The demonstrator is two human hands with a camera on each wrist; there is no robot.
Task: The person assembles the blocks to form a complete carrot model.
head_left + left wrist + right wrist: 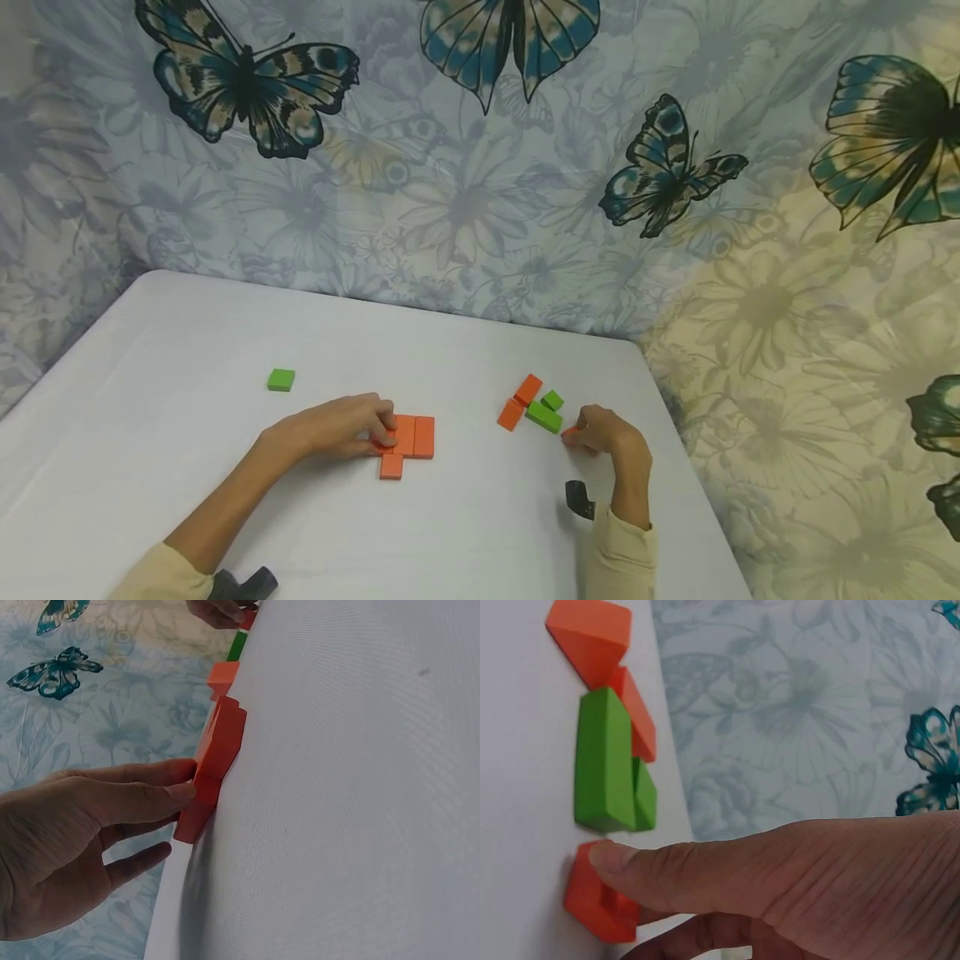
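- L hand pinches orange end block; sideways push could skew adj. blocks.
- R hand pinches separate orange block, grip partly hidden; hasty lift might knock green block.

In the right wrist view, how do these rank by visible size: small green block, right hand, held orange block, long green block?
1. right hand
2. long green block
3. held orange block, partly covered
4. small green block, partly hidden
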